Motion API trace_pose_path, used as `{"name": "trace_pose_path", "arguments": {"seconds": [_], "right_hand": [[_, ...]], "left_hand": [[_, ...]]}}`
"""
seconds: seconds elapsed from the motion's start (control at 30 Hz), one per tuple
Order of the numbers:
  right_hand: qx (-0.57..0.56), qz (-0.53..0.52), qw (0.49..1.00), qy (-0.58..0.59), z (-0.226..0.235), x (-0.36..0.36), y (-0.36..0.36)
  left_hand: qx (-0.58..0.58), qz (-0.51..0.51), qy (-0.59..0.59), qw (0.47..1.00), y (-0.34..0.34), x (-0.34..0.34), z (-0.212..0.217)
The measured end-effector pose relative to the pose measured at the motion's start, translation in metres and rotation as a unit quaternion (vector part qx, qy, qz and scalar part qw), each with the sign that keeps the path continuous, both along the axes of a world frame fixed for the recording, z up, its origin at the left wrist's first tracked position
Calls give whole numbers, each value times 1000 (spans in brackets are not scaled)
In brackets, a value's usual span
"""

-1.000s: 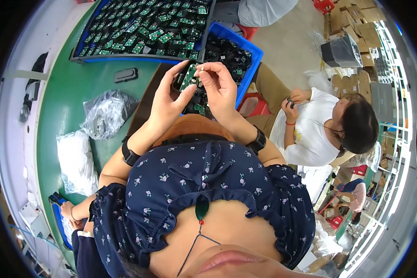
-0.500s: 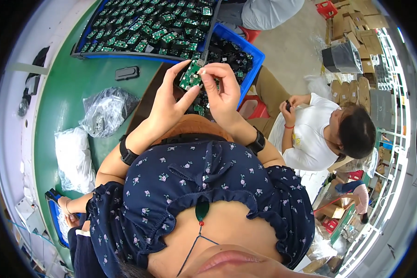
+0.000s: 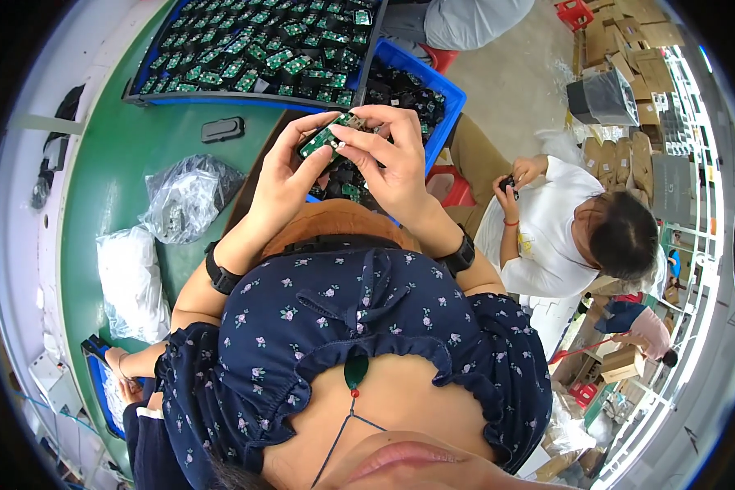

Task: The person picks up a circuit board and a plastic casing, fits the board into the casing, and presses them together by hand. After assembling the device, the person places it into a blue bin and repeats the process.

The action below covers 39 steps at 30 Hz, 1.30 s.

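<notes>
Your board (image 3: 322, 140) was green laminate, semi-gloss, with small metal bits. The crate (image 3: 447, 104) looked like smooth blue plastic. The table (image 3: 110, 175) top was matt green, the bags (image 3: 186, 196) on it crinkly clear film, shiny. Your wristbands (image 3: 218, 273) were matt black; your blouse (image 3: 367, 327) was soft printed cloth.

A long green table (image 3: 114, 180) runs along the left side. The floor (image 3: 523, 49) is pale grey, probably concrete. Cardboard boxes (image 3: 629, 33) are stacked at the right, near a red stool (image 3: 453, 188).
</notes>
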State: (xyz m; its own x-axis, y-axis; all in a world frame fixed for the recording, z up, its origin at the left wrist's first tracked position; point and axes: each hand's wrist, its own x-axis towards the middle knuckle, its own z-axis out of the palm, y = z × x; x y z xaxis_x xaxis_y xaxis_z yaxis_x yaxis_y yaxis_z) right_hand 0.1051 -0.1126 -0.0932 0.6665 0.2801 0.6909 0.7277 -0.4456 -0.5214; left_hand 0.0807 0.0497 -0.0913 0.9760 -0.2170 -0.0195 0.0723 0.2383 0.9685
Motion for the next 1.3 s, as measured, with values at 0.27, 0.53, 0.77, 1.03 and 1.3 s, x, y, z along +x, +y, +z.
{"name": "trace_pose_path", "arguments": {"seconds": [0.27, 0.53, 0.77, 1.03, 1.3], "right_hand": [[25, 13, 999, 18, -1, -2, -2], [49, 69, 996, 7, -14, -4, 3], [22, 121, 992, -26, -10, 0, 1], [214, 130, 917, 310, -10, -4, 1], [155, 41, 974, 158, -6, -1, 1]], "left_hand": [[18, 32, -35, 999, 2, 1, -1], [-1, 53, 31, 998, 3, -1, 1], [8, 38, -13, 999, 3, -3, -3], [0, 45, -14, 999, 1, -5, -2], [39, 70, -14, 997, 2, -4, 8]]}}
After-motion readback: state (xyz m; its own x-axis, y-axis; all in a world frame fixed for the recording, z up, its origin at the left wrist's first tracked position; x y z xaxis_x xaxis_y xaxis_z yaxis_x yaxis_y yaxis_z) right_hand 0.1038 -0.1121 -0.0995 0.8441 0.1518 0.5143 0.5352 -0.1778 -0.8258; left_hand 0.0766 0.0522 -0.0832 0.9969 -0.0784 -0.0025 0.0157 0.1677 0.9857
